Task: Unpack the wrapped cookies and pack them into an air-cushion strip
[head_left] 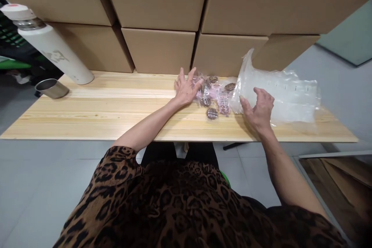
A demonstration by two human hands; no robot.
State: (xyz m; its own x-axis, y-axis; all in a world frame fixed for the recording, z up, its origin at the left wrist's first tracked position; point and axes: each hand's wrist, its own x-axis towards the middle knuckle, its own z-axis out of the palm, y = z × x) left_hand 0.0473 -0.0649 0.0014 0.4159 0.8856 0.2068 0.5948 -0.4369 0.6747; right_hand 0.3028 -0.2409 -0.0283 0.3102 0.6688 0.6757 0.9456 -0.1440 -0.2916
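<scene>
Several small clear packets of pink-and-brown sweets lie on the pale wooden table. Left hand, fingers spread, rests flat on them; right hand, loosely open, touches the clear inflated plastic air-cushion bag beside them, gripping nothing. White flask, steel cup stand far left.

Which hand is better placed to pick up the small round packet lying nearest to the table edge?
Probably the left hand: it lies spread on the pile of small packets, and the nearest round packet sits just beside it. The right hand is equally close but rests on the air-cushion bag.
</scene>
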